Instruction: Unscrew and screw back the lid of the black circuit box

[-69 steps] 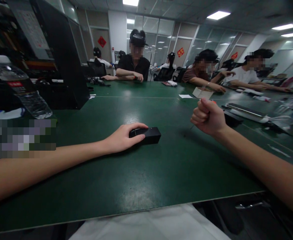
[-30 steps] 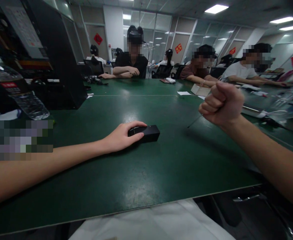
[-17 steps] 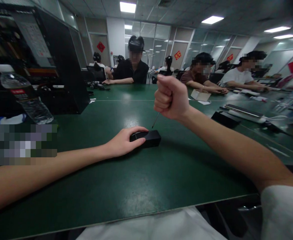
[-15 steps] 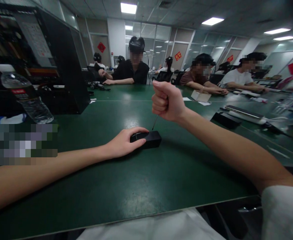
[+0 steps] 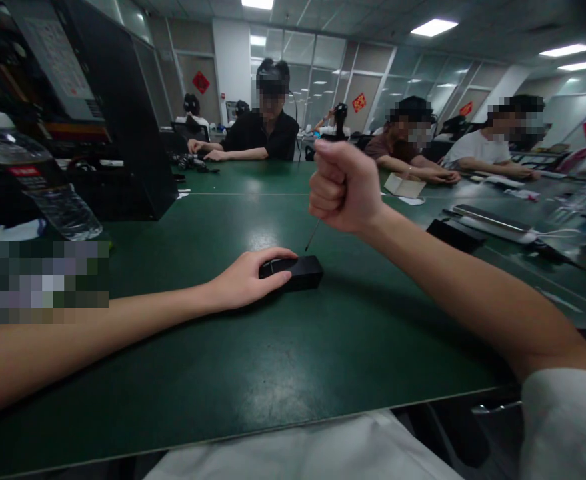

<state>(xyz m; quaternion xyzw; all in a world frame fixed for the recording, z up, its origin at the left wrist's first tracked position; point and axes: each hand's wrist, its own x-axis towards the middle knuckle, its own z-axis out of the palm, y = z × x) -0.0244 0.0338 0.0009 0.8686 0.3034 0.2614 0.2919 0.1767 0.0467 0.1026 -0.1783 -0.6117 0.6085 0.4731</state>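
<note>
A small black box (image 5: 300,271) lies on the green table (image 5: 293,347). My left hand (image 5: 245,280) rests on the box's left end, fingers curled over it, holding it down. My right hand (image 5: 345,188) is a fist raised above the box, gripping a thin screwdriver (image 5: 313,235) whose metal shaft points down at the box's top, its tip just above it.
A water bottle (image 5: 40,183) and a large black case (image 5: 117,113) stand at the left. Another black box (image 5: 455,235), a phone-like device and white cables lie to the right. Several other people sit along the table's far side.
My right fist with the screwdriver swung from the right side over to above the black box, dipped toward it, then lifted slightly. My left hand stayed on the box.
</note>
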